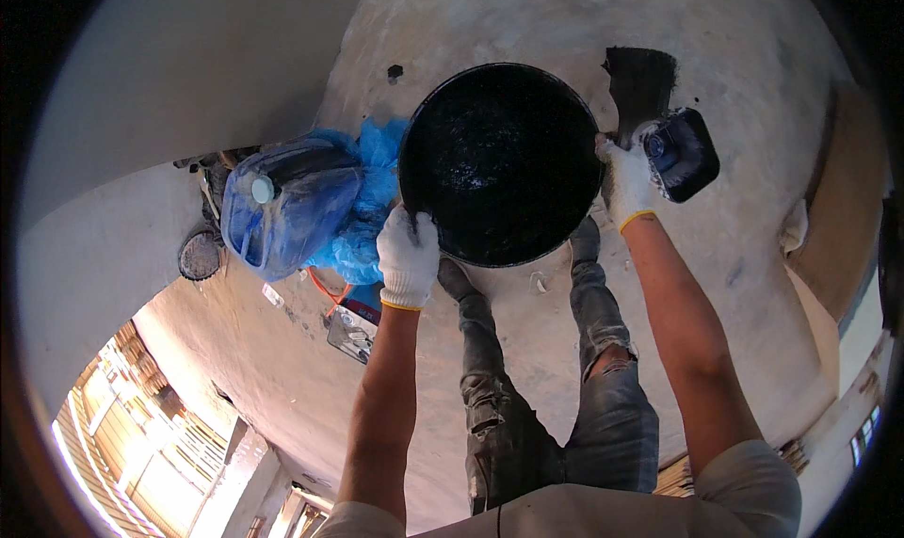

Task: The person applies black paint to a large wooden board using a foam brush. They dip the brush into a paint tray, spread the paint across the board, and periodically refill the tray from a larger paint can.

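A wide round black tub (499, 241) is in front of me, at about the level of my feet. Its inside is dark, with a wet-looking sheen near the middle; what it holds, if anything, I cannot make out. My left hand (408, 256), in a white knit glove with a yellow cuff, grips the near left rim. On the right side my right hand (626, 182), gloved the same way, has its thumb over the rim, and its other fingers are partly hidden. Just beyond the right hand is a small black square container (695, 152).
A dusty blue jerrycan (306, 199) with a pale cap and a crumpled blue plastic bag (353, 251) lie left of the tub. A black flat patch (642, 81) marks the floor at the far right. A brown board (843, 199) leans at the right; a pale wall (188, 77) rises left.
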A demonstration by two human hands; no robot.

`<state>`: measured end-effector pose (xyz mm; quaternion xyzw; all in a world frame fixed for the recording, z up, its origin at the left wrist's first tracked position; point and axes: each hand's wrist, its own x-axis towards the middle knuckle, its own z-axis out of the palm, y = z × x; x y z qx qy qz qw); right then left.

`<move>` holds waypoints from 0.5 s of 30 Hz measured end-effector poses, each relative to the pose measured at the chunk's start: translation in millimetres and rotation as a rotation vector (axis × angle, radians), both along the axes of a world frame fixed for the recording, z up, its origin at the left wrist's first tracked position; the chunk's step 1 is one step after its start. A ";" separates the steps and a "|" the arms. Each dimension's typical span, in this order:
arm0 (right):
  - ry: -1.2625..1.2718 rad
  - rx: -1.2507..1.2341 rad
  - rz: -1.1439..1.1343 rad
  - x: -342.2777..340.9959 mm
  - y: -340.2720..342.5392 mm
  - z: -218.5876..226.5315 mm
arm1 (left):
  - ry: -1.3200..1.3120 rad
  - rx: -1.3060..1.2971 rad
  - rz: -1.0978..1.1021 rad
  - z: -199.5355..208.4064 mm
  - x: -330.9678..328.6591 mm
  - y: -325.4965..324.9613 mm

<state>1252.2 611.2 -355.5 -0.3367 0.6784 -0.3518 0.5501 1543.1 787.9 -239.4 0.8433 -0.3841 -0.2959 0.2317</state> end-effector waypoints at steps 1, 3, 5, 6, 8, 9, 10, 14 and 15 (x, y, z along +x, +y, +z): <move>-0.045 0.034 -0.012 5.6 5.4 11.7 | -0.033 -0.037 -0.021 -0.2 -0.5 0.6; -0.106 0.143 -0.096 18.6 0.7 42.2 | -0.093 -0.113 -0.065 -6.2 0.6 2.6; -0.065 0.152 -0.134 20.0 -6.6 62.0 | -0.052 -0.067 -0.060 1.2 -3.4 -11.5; -0.036 0.121 -0.108 15.7 -7.9 50.5 | -0.034 -0.042 -0.055 4.6 -4.1 -15.9; 0.082 0.060 -0.037 20.0 -17.5 47.2 | -0.057 -0.056 -0.060 6.6 -1.9 -20.1; 0.140 0.030 0.000 22.5 -22.2 45.7 | -0.068 -0.062 -0.061 7.4 -0.2 -20.8; 0.118 0.082 0.043 21.5 -25.1 37.8 | -0.049 -0.064 -0.034 8.9 1.2 -20.2; 0.002 0.151 0.096 42.9 -16.8 51.8 | 0.056 -0.044 0.065 13.4 9.6 -6.2; -0.050 0.068 0.064 23.7 -11.9 36.4 | 0.107 -0.044 0.071 10.1 7.2 -8.5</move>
